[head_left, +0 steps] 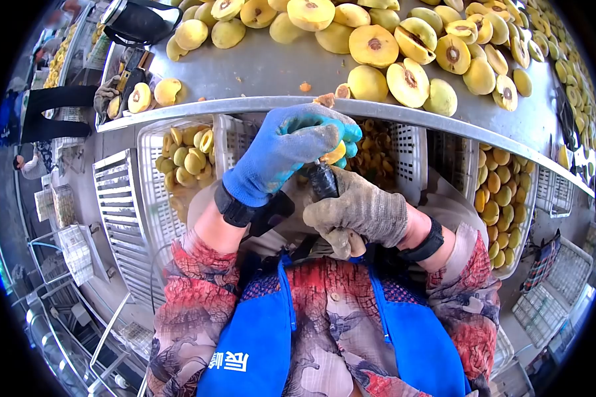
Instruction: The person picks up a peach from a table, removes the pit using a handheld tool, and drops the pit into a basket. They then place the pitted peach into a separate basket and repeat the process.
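My left hand (288, 142), in a blue glove with turquoise fingertips, is closed around a yellow peach piece (336, 153). Most of that fruit is hidden by the fingers. In a grey knit glove, my right hand (357, 210) grips a black-wrapped tool handle (322, 182). The tool points up toward the peach, and its working end is hidden, so its exact kind does not show. Both hands are close together just in front of the metal table's edge. A brown scrap (325, 100) shows above the left fingers.
Halved yellow peaches (408, 83) with brown centres cover the far part of the metal table (258, 73). Below its edge stand a left crate (151, 149) of peaches, a middle crate (410, 155) of brownish scraps and a right crate (506, 205) of peaches. Another person (53, 112) stands far left.
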Demonstrator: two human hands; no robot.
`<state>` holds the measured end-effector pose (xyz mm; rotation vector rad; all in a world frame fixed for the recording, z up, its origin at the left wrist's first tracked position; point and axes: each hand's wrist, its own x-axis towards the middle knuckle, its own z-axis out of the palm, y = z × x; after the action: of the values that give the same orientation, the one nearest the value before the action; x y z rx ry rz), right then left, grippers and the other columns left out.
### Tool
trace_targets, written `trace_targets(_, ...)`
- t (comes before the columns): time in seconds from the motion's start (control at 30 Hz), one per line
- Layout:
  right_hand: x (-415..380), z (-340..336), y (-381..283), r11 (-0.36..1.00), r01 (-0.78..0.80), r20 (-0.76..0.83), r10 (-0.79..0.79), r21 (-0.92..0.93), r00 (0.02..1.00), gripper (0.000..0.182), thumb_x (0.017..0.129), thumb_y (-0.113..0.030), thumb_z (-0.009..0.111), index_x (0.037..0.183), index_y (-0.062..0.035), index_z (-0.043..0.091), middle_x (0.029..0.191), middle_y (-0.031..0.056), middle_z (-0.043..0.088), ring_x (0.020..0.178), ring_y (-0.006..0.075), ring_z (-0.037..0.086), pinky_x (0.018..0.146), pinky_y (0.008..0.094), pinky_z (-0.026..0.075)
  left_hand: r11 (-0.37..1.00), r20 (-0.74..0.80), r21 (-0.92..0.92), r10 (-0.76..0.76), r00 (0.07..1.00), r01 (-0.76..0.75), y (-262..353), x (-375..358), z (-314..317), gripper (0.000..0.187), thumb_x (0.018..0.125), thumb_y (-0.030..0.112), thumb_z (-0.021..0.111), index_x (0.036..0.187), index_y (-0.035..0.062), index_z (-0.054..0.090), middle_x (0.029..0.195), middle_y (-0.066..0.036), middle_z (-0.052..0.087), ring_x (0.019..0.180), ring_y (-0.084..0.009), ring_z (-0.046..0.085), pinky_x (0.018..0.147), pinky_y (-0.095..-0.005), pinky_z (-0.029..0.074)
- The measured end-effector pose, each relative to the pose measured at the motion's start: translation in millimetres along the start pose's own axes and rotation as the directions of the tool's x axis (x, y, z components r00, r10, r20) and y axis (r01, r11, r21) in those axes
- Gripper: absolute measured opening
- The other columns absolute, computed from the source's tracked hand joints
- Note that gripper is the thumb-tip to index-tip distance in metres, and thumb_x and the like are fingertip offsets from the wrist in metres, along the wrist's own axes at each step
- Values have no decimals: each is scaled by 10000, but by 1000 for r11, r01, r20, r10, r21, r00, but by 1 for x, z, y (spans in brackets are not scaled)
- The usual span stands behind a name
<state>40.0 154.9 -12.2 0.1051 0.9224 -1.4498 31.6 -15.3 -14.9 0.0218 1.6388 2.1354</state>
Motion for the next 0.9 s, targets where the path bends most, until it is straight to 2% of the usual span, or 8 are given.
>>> trace_targets(0.1,-4,4,-7,1000,1,28,-1,-12,1000,226,767,-105,646,884,-44,464,590,61,527,379,157,519,313,275,401,1000,-17,-23,8,1000,-8,1,-1,3,396,870,282,598,1057,-68,596,991,-153,650,859,-224,652,799,-337,518)
trace_targets(0.2,11,9,7,975,107,-226,-151,-194,962,230,763,-104,646,890,-46,464,580,53,516,376,156,516,311,274,401,1000,-47,7,5,999,-5,-2,2,3,382,875,263,597,1061,-71,591,988,-156,649,857,-222,650,796,-340,521)
trace_targets(0.3,6,8,1,996,45,-152,-57,-77,987,222,765,-104,644,889,-46,470,582,51,512,377,155,513,313,273,395,1000,-68,25,13,998,-11,-2,3,3,387,872,262,603,1068,-71,588,987,-157,648,857,-221,648,791,-343,525)
trace_targets(0.4,-4,3,-4,994,60,93,-69,96,993,192,777,-105,633,874,-40,481,581,54,513,376,148,502,315,271,388,997,-105,8,73,992,-72,-3,3,8,398,870,270,603,1078,-69,584,988,-157,647,859,-223,648,787,-347,529)
trace_targets(0.5,-5,3,-3,991,107,76,-112,74,991,170,783,-105,629,851,-34,490,570,54,509,369,144,489,315,267,377,994,-84,-25,106,991,-108,-1,3,11,418,862,281,608,1085,-71,581,993,-160,647,863,-229,649,793,-353,532)
trace_targets(0.7,-12,0,0,941,-5,309,-107,339,945,148,789,-96,621,835,-33,495,552,61,504,341,134,450,310,264,365,991,-35,-90,96,995,-99,8,-1,16,462,838,315,634,1084,-73,585,1004,-165,646,862,-241,655,792,-366,542)
trace_targets(0.83,-12,-1,4,911,-73,415,-113,406,903,132,802,-104,615,837,-45,502,546,59,498,320,133,419,299,257,340,979,-30,-156,125,992,-128,9,-1,18,493,828,349,642,1085,-68,589,1000,-161,647,848,-242,656,781,-369,547)
trace_targets(0.9,-12,0,2,958,23,314,-116,285,942,140,797,-120,617,835,-52,501,537,51,488,329,125,427,305,255,346,976,-50,-179,118,992,-126,9,0,19,498,829,363,641,1082,-64,593,989,-159,649,839,-242,657,773,-366,548)
